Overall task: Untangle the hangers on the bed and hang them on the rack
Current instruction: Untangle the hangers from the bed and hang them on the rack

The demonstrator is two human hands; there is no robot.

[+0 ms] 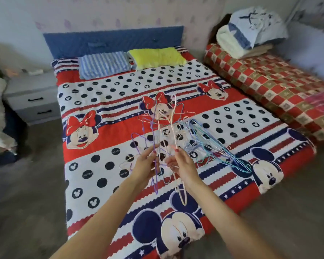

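1. Two hands meet over the bed (105, 176), both in a tangle of thin wire hangers (168, 128).
2. Left hand (146, 165): fingers closed on a purple hanger (154, 159) that hangs below the palm.
3. Right hand (183, 165): fingers pinched on a pink hanger (182, 195), its loop drooping toward the cover.
4. Blue hangers (223, 152) lie on the bed to the right, linked into the raised bunch.
5. Two pillows (155, 55) sit by the headboard (112, 42); no bin or basket holds anything.
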